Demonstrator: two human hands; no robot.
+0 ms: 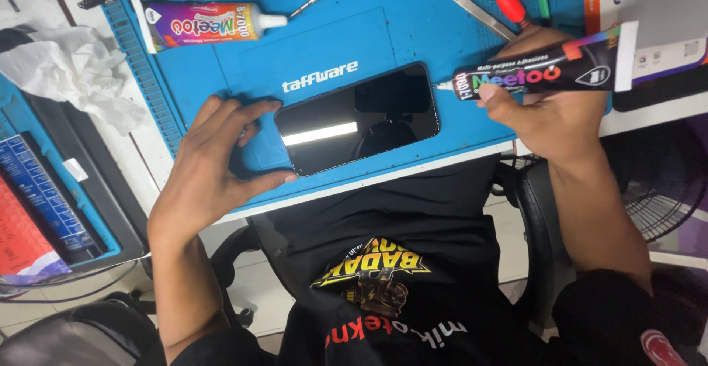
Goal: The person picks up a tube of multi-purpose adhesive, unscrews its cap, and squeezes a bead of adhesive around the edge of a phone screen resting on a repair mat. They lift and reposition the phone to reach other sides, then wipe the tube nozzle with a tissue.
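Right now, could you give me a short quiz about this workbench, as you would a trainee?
1. True or false: the right hand holds a black glue tube with its nozzle at the phone's edge.
2. What do the left hand's fingers touch?
A) the white glue tube
B) the black phone
C) the metal tweezers
3. Fill in: the phone lies face up on a ____ work mat.

Key: 1 true; 2 B, thumb and fingers brace the phone's left end; 3 blue.
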